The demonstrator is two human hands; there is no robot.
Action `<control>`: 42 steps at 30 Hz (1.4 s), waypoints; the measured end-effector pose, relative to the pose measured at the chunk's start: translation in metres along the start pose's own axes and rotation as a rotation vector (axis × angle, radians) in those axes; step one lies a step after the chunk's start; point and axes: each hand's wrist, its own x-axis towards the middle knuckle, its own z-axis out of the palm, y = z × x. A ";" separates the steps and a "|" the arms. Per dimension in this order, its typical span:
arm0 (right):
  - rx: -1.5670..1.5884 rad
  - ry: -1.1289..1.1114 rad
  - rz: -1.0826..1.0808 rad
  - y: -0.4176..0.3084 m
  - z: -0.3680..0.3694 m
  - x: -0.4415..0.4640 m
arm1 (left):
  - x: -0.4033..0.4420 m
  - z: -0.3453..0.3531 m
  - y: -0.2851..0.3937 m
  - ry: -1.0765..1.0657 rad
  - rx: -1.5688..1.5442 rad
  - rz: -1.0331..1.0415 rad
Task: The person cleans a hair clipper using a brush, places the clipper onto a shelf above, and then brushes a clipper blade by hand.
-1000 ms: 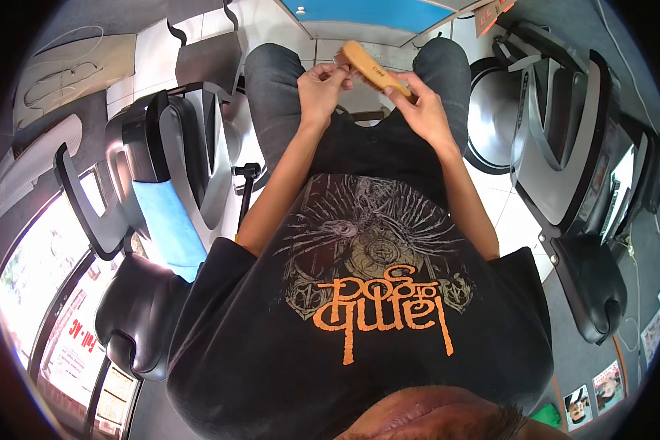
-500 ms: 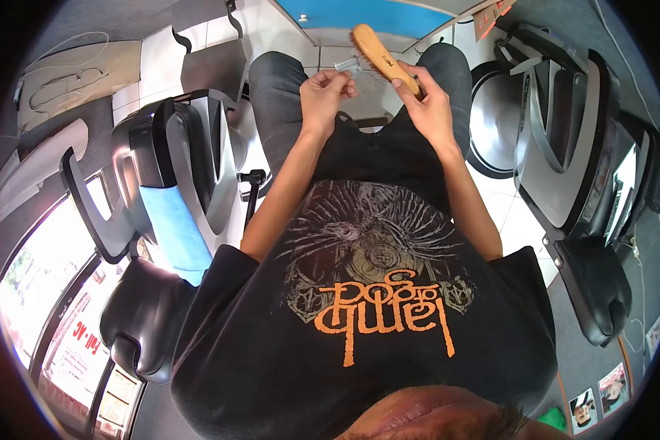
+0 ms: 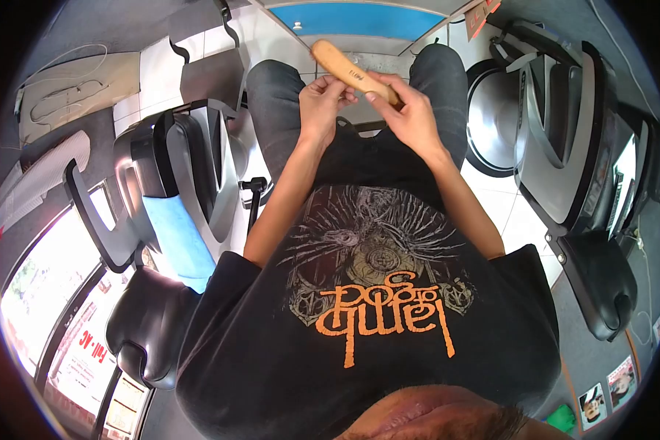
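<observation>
My right hand [image 3: 411,114] is closed around the handle of a wooden brush [image 3: 353,73]. The brush slants up and to the left, its pale wooden back with small dark lettering facing me. Its bristles are turned away and hidden. Beside it, my left hand [image 3: 320,106] has its fingers pinched together, just under the brush's middle. Whatever those fingers hold is hidden behind the brush. Both hands are above my lap, between my knees.
Black-and-grey salon chairs stand at the left [image 3: 191,169] and right [image 3: 557,139]. A blue cloth [image 3: 180,238] drapes over the left one. Ahead is a cabinet with a blue panel [image 3: 359,23]. A round metal chair base [image 3: 489,117] is by my right knee.
The brush in my right hand has come left and down, over my left fingers. A small greyish, see-through piece at my left fingertips is now out of sight.
</observation>
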 end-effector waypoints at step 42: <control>0.801 0.164 0.647 -0.006 0.007 0.000 | -0.026 0.027 0.007 -0.250 0.313 -0.034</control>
